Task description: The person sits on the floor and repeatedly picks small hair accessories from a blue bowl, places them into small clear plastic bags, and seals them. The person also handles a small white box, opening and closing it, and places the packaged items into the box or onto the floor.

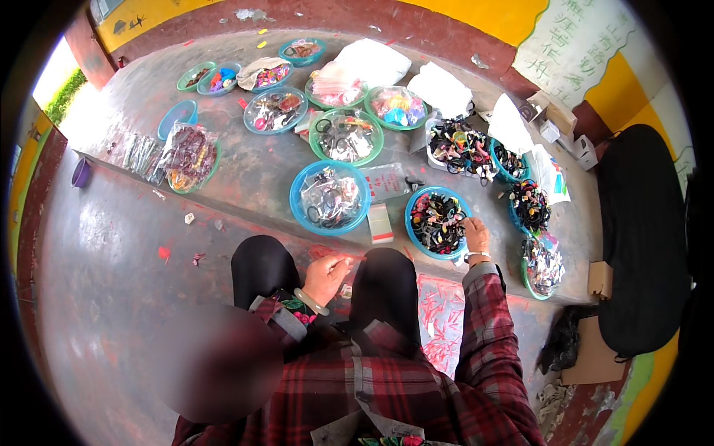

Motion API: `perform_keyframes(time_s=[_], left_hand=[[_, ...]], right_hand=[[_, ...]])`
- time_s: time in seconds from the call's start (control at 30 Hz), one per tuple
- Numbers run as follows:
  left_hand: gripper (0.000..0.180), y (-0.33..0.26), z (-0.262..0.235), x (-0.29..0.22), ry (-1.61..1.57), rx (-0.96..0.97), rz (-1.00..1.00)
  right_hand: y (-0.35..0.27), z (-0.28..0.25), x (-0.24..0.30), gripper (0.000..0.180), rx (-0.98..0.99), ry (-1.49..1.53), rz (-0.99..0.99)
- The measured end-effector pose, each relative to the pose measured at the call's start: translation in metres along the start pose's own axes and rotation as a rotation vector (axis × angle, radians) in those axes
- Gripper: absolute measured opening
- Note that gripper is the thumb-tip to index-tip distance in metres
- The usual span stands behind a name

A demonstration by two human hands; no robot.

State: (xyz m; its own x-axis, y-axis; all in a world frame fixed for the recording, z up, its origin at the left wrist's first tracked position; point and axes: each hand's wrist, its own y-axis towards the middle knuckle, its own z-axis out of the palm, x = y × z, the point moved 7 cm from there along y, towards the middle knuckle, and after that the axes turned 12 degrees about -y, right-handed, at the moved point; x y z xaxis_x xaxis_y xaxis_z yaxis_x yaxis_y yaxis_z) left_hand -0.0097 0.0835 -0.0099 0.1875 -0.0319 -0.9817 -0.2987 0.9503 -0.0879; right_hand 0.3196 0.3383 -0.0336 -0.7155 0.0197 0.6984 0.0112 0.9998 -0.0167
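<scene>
My right hand [477, 238] is at the right rim of a blue basket [408, 223] full of dark hair ties [439, 221] with small colourful pieces among them. Its fingers are drawn together over the edge; what they hold, if anything, is too small to make out. Between my knees, my left hand [326, 279] is closed with fingertips pinched, and any object in it is hidden. Left of that basket stands a blue basket [294, 208] of small clear packets with hair ties [332, 199]. A pale stack of cards [380, 223] lies between the two baskets.
Several baskets of small accessories cover the raised concrete ledge [253, 171], including a green basket [377, 152]. A white box [483, 178] of hair ties is at the right, near a long black case [643, 238]. Red scraps litter a sheet [440, 320] beside my right leg.
</scene>
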Motion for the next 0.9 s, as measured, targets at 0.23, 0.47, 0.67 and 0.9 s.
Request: perform_keyframes(time_s=[0.23, 0.47, 0.67, 0.9], left_hand=[[0.02, 0.0, -0.001, -0.005, -0.034, -0.001, 0.023], [0.021, 0.002, -0.007, 0.013, -0.223, 0.017, -0.138], [0.025, -0.01, 0.016, -0.003, -0.517, 0.275, -0.338], [0.021, -0.01, 0.013, -0.013, -0.539, 0.287, -0.304]], right_hand=[[-0.013, 0.0, 0.02, 0.016, 0.26, 0.851, 0.22], [-0.059, 0.006, 0.093, 0.023, 0.521, 1.188, 0.165], [-0.116, 0.04, 0.131, 0.024, 0.724, 1.335, 0.161], [-0.168, 0.067, 0.159, 0.024, 0.753, 1.341, 0.226]])
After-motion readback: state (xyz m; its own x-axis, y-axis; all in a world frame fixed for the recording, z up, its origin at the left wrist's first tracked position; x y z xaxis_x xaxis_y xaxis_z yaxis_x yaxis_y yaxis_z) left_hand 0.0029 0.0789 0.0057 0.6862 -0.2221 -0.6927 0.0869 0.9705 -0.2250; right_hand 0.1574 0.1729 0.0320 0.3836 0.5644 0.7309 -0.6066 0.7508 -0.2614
